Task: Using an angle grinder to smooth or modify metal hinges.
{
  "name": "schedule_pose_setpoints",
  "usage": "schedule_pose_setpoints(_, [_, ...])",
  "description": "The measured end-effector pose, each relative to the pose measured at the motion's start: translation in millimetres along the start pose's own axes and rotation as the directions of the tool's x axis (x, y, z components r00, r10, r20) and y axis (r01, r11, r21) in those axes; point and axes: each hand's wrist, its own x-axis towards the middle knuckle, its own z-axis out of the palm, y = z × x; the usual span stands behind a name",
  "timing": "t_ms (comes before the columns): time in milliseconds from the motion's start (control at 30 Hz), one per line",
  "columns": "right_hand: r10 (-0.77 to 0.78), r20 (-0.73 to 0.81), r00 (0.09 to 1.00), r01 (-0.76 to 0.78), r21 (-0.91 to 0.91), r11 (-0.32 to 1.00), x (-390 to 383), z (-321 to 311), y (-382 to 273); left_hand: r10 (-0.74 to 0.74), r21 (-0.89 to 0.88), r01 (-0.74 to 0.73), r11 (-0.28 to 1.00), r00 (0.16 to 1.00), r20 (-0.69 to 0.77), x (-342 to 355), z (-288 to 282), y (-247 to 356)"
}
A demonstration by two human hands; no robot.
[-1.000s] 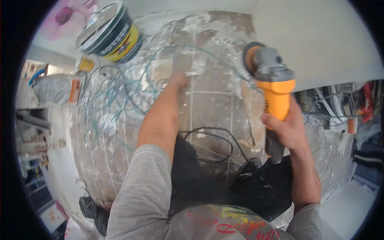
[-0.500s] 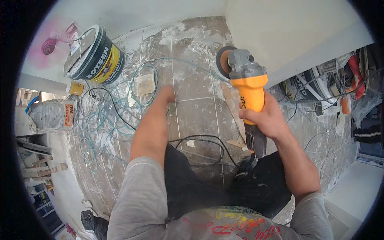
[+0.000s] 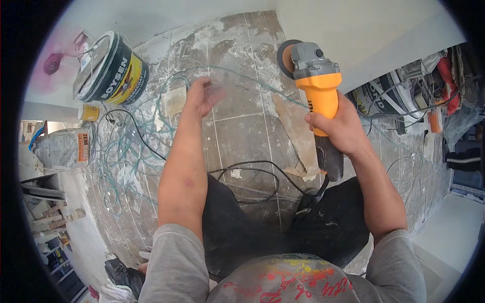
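Two hands are over the dusty tiled floor [image 3: 242, 136]. The right hand [image 3: 338, 129] is wrapped firmly around the orange angle grinder [image 3: 316, 86], whose disc [image 3: 285, 58] hangs above the tiles near the white wall [image 3: 353, 30]. The left hand [image 3: 202, 96] is blurred, its fingers loosely curled and holding nothing, beside a tangle of green wire [image 3: 126, 146] and a small pale card [image 3: 174, 101]. A paint bucket [image 3: 111, 70] stands toward the far left corner. I judge the tool is only being positioned; lowering the disc would need a steady grip and the black cord [image 3: 252, 166] kept away.
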Motion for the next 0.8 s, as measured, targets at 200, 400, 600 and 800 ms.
schedule_pose_setpoints(200, [0.021, 0.010, 1.000, -0.020, -0.086, 0.996, 3, 5, 7, -0.069, 0.255, 0.084, 0.963, 0.995, -0.068, 17, -22, -46])
schedule_pose_setpoints(400, [0.055, 0.045, 0.997, -0.051, -0.085, 0.995, 9, 9, 9, -0.248, 0.064, 0.241, 0.968, 0.959, 0.140, 0, -24, -21])
schedule_pose_setpoints(600, [0.079, 0.030, 0.996, -0.074, -0.140, 0.987, 11, 10, 3, -0.455, 0.707, 0.342, 0.618, 0.890, -0.032, 9, -33, -50])
schedule_pose_setpoints(800, [0.061, 0.012, 0.998, -0.058, -0.178, 0.982, 2, 11, -3, -0.735, 0.812, 0.428, 0.397, 0.678, 0.002, 20, 1, -73])
